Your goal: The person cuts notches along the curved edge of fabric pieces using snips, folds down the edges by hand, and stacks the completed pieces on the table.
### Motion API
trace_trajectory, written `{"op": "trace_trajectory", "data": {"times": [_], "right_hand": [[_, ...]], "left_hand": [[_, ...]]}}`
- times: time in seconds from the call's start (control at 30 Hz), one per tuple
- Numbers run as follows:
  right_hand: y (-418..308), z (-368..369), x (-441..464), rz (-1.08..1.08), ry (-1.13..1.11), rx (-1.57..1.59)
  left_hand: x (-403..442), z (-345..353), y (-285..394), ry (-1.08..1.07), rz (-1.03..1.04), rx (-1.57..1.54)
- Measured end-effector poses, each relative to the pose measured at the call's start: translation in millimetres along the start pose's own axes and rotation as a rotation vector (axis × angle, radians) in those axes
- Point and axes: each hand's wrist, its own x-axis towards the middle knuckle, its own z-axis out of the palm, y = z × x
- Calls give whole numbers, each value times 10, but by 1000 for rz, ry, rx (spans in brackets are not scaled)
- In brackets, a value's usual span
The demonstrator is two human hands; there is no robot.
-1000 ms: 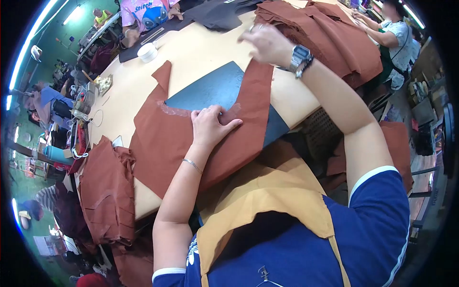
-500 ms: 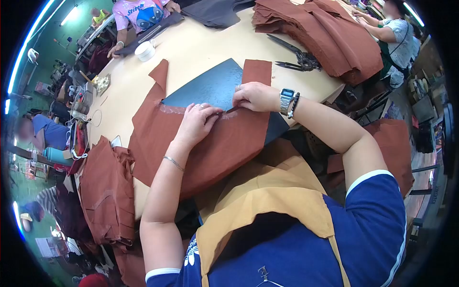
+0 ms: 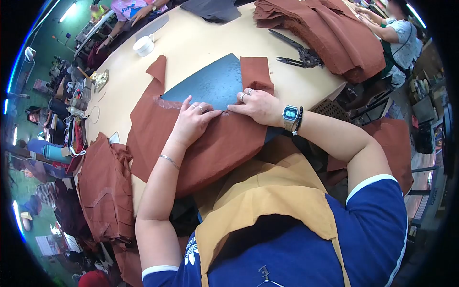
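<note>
I see the brown cloth mid-frame, partly over a blue-grey sheet. At the cloth's curved edge, the left hand and right hand sit half-curled, fingertips nearly together; I can't tell whether either pinches it. Black scissors lie upper right, near a reddish-brown stack; a round white item sits upper left

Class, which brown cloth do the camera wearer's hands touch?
The brown piece overlapping the blue sheet, under the left hand and right hand; the left pile and far-right stack lie away from both.
</note>
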Motion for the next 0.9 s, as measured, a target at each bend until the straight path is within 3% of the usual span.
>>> {"op": "trace_trajectory", "data": {"times": [0.27,0.47,0.9], "right_hand": [[-287,-65,115,121,-103,-43],[-276,96,94,58,23,4],[-385,-17,197,139,-123,58]], "left_hand": [[-31,0,1,19,-3,-9],[-60,21,-16,65,-53,-93],[-207,-45,-334,75,-68,-50]]}}
